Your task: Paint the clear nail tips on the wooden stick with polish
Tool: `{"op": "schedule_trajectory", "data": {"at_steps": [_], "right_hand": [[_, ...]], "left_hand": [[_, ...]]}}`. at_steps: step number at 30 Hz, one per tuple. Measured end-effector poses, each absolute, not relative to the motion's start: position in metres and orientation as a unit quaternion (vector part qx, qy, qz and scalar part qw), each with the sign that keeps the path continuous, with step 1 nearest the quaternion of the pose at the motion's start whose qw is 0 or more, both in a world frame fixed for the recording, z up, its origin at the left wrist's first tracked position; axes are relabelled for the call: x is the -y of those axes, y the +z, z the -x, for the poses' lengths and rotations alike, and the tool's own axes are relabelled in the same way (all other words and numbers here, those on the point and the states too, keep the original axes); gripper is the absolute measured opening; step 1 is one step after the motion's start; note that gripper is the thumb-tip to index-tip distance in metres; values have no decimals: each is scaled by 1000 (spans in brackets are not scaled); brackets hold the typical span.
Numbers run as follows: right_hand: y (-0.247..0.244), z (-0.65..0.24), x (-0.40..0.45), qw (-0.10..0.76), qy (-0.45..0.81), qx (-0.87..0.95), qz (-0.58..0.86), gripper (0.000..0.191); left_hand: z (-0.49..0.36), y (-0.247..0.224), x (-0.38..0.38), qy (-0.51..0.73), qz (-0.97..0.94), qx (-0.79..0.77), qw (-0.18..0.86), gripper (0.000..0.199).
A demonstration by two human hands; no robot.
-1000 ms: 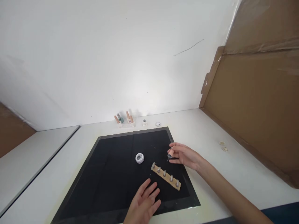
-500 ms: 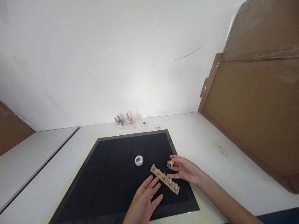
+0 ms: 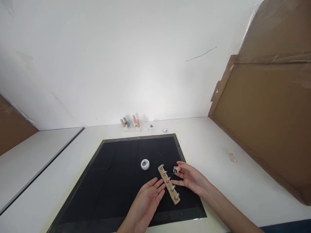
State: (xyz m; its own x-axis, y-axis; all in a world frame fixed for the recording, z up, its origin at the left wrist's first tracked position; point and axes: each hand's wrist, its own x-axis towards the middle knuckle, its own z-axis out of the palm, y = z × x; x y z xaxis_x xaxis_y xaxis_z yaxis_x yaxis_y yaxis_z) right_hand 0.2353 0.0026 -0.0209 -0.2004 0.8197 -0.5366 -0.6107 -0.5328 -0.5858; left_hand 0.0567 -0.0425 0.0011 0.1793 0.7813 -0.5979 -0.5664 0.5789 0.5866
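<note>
My right hand pinches a pink nail polish cap, its dark open end facing left. One lower finger of that hand reaches to the edge of a tan strip that carries several clear false nails on small posts. The strip lies slanted on the black mat. To its left, my left hand is open, fingers stretched and fingertips at the strip's edge; I cannot tell whether they touch it. A round white pot with silvery contents sits beyond the left hand.
Along the wall stand several nail polish bottles in a clear holder. A small white bottle without its cap and a white lid are to their right. Two small pale pieces lie near the cardboard panel at right.
The strip has turned clockwise and now points more toward me. My left hand has shifted slightly left, its fingers closer together. My right hand still holds the cap in nearly the same place.
</note>
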Motion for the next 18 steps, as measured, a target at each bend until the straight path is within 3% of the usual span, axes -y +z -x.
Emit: {"op": "schedule_trajectory", "data": {"at_steps": [8,18], "right_hand": [[-25,-235,-3,490,758,104,418,16],[-25,-234,1,511,748,87,415,16]], "left_hand": [[-56,3,34,444,-133,-485,742,56],[-55,2,24,355,-287,-487,745,28]]}}
